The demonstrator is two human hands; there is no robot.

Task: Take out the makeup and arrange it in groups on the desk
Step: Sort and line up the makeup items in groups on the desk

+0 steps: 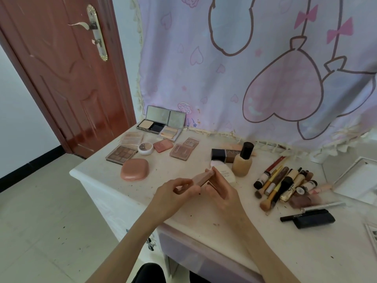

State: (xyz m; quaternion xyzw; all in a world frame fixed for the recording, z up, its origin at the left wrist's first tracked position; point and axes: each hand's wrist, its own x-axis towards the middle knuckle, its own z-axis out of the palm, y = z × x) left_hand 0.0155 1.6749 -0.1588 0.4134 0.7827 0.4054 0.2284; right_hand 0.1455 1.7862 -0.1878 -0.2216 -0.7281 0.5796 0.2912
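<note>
Above the middle of the white desk [183,213], both my hands hold one pinkish-beige makeup stick [203,177]. My left hand [176,190] pinches its near end; my right hand [221,192] grips its far end with curled fingers. Palettes and compacts lie grouped at the far left: two open mirrored compacts [161,121], an eyeshadow palette [120,154], a round pink compact [134,169] and blush pans [184,151]. A foundation bottle [242,162] stands upright behind my hands beside a dark box [223,155]. Brushes and tubes [285,184] are heaped at the right.
A black case with a pen on it [312,218] lies near the right front. A white tray [359,180] sits at the far right edge. A pink patterned cloth [244,68] hangs behind the desk. A brown door [67,78] stands to the left, tiled floor below.
</note>
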